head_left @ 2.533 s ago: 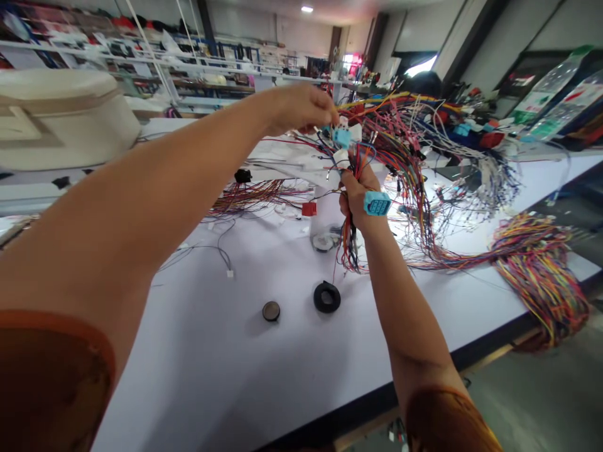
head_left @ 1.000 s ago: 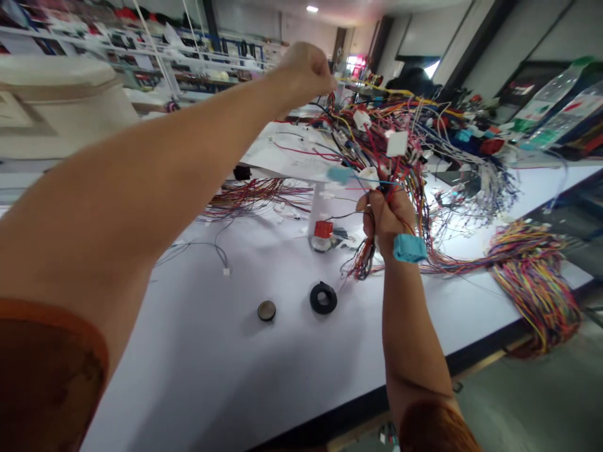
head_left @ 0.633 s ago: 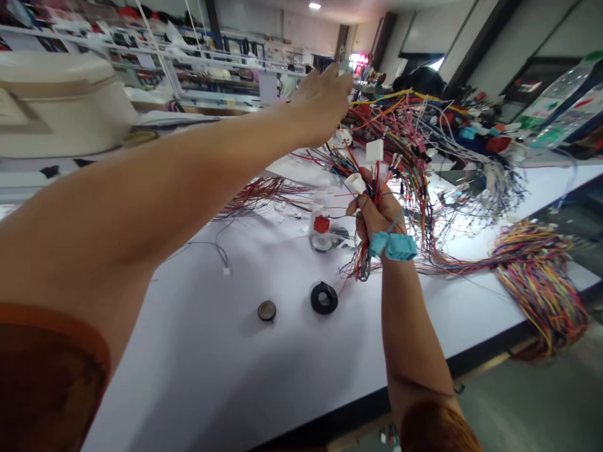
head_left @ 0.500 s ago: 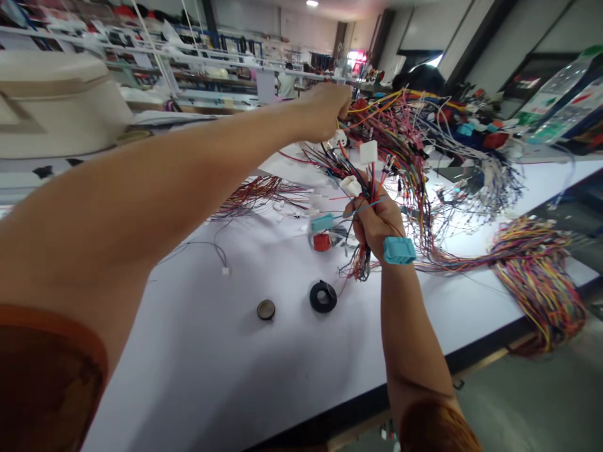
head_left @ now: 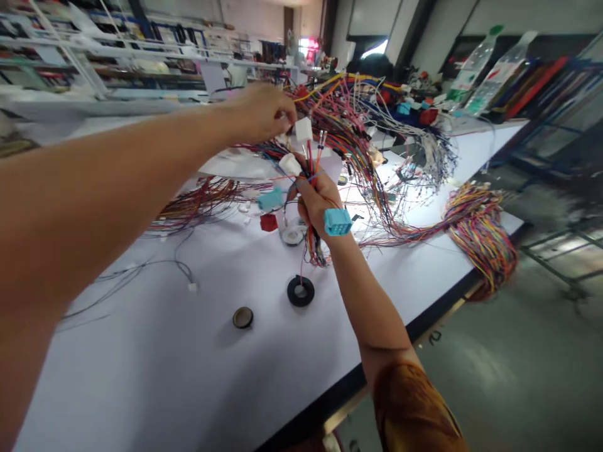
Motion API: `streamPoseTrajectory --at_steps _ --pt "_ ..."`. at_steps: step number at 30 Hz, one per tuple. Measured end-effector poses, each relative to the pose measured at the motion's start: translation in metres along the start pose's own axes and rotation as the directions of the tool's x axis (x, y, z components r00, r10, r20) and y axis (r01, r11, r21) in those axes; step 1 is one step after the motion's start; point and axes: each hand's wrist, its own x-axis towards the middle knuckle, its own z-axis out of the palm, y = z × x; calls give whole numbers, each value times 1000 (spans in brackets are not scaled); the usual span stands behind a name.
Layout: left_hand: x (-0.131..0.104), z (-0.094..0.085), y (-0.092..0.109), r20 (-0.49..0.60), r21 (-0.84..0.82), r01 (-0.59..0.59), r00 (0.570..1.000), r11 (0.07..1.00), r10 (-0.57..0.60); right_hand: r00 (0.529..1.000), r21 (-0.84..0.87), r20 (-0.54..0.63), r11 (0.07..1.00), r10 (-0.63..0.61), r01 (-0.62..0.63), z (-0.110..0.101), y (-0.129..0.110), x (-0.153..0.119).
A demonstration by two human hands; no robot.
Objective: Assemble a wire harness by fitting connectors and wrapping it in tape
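My right hand (head_left: 318,198) is wrapped round a bundle of wires (head_left: 315,245) above the white table (head_left: 188,370). Out of that fist stick a white round connector (head_left: 289,164), a white block connector (head_left: 303,130) and several wire ends. A light-blue connector (head_left: 338,222) hangs over the wrist; another light-blue one (head_left: 270,199) and a red one (head_left: 269,222) are at the left of the hand. My left hand (head_left: 271,113) is just up and left of it, fingers bent together beside the white connectors; what they pinch is too small to make out.
A black tape roll (head_left: 300,291) and a small round dish (head_left: 243,317) lie on the table. Large wire heaps (head_left: 358,138) spread behind my hands; one bundle (head_left: 485,238) hangs over the right edge. Plastic bottles (head_left: 473,66) stand at the back right.
The view has turned right, so everything sits further left. My left hand has come down closer to the white connectors by my right hand, which still holds the bundle.
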Motion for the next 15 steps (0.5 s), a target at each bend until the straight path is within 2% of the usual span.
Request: streamPoseTrajectory --at_steps 2,5,7,10,12,13,15 --pt "-2 -1 -7 51 123 -57 997 991 51 1000 -13 -6 1000 11 -11 1 -2 -1" --pt "-1 0 -17 126 72 -60 991 996 50 999 -21 1 999 42 -42 2 -5 -3" --pt "0 2 -19 100 48 -44 994 998 39 999 8 16 999 35 -35 2 -4 -1" --pt "-1 6 -13 23 99 -27 999 995 25 1000 60 4 998 21 -21 4 0 4" --pt "-2 8 -9 12 -9 9 1000 1000 -9 999 52 -23 998 42 -41 4 5 8" --pt "-2 8 -10 7 -119 41 999 992 -40 997 31 -41 998 60 -59 4 7 10" --pt "-3 5 -14 -12 -345 121 991 931 -133 996 -74 0 993 89 -88 3 11 10"
